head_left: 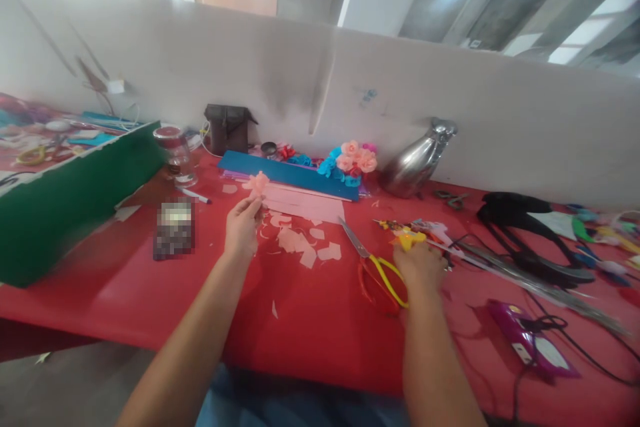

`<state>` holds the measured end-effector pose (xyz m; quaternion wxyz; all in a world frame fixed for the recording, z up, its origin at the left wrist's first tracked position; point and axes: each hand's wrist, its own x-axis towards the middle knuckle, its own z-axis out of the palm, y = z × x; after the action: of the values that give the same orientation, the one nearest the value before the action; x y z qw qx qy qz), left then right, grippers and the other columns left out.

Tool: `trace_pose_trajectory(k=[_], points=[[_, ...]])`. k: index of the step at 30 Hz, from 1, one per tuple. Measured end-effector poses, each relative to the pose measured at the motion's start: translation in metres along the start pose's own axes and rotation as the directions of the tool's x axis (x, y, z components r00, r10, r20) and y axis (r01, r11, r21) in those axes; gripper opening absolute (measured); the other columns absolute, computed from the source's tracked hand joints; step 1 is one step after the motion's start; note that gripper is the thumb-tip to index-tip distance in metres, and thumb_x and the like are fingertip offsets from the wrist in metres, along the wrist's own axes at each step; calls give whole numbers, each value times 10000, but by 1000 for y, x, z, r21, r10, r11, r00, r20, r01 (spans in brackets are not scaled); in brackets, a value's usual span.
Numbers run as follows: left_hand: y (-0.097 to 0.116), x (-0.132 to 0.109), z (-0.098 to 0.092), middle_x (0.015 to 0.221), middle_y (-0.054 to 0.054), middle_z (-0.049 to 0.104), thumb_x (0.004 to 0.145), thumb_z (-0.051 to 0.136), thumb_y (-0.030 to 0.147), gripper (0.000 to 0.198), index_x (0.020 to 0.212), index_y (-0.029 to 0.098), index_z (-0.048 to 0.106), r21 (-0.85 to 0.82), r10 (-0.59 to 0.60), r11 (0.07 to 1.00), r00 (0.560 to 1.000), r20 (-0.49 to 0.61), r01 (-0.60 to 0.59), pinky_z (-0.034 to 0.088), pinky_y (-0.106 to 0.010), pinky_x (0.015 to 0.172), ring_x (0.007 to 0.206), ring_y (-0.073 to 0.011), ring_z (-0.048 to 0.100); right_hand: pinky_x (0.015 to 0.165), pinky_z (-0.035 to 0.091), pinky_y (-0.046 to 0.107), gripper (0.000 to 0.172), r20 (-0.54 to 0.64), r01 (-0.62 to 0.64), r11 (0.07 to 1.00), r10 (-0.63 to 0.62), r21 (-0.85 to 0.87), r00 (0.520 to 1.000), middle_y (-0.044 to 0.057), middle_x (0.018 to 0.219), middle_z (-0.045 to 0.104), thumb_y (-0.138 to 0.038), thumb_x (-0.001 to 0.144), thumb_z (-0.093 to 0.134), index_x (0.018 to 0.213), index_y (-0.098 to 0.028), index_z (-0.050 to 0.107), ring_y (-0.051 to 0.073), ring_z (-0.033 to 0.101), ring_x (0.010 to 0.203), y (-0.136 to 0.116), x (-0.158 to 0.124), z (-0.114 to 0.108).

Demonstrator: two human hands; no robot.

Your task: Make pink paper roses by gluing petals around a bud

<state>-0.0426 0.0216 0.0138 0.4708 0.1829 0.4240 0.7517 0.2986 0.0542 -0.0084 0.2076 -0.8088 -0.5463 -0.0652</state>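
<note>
A small pink paper flower [259, 182] is pinched upright between the fingertips of my left hand [243, 223], above the middle of the table. Further right, my right hand [421, 267] is closed on a yellow tool [411, 239]; its fingers are partly hidden, and the tool's exact kind is unclear. Close to that hand lie scissors [367, 255] with yellow and red handles, blades pointing away from me. Between the hands are a pink paper sheet [305, 203] and scattered pink paper scraps [297, 243].
Finished paper flowers [356, 159] rest on blue sheets [290, 171] at the back. A metal jug [417, 160] leans by the wall, and a glass jar [180, 163] stands left. A green panel [85, 207] borders the left. Cords, wires and a purple power strip [533, 340] occupy the right.
</note>
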Motion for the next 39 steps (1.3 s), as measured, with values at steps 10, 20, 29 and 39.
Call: trace_pose_trajectory(k=[10, 20, 29, 39], points=[[6, 15, -19, 597, 26, 586, 599, 764, 234, 187, 728, 150, 658, -139, 22, 990, 998, 57, -14, 334, -149, 467, 491, -28, 473, 792, 437, 339, 147, 222, 520, 782, -606, 343, 764, 47, 831, 718, -185, 758, 554, 742, -211, 698, 214, 617, 801, -97, -37, -14], [11, 18, -22, 748, -10, 683, 632, 752, 246, 134, 719, 170, 683, -23, 220, 975, 973, -67, -222, 418, -183, 658, 721, -88, 602, 801, 423, 400, 164, 225, 640, 733, -680, 231, 698, 83, 832, 670, -315, 788, 586, 828, -196, 690, 240, 576, 811, -118, -82, -1], [-6, -6, -3, 651, -14, 623, 586, 780, 298, 230, 709, 133, 676, 109, -120, 989, 968, 220, 97, 344, -177, 500, 527, -52, 479, 707, 454, 321, 128, 294, 176, 675, -520, 716, 802, 43, 815, 672, -317, 780, 570, 744, -198, 602, 197, 599, 770, -117, -82, -1], [-27, -23, 9, 563, 26, 523, 634, 704, 342, 215, 660, 141, 633, 369, -255, 921, 911, 325, 126, 251, -203, 452, 448, -44, 364, 655, 458, 269, 139, 262, -55, 407, -474, 912, 841, 5, 744, 667, -333, 735, 625, 761, -198, 646, 167, 605, 701, -147, -80, -28]])
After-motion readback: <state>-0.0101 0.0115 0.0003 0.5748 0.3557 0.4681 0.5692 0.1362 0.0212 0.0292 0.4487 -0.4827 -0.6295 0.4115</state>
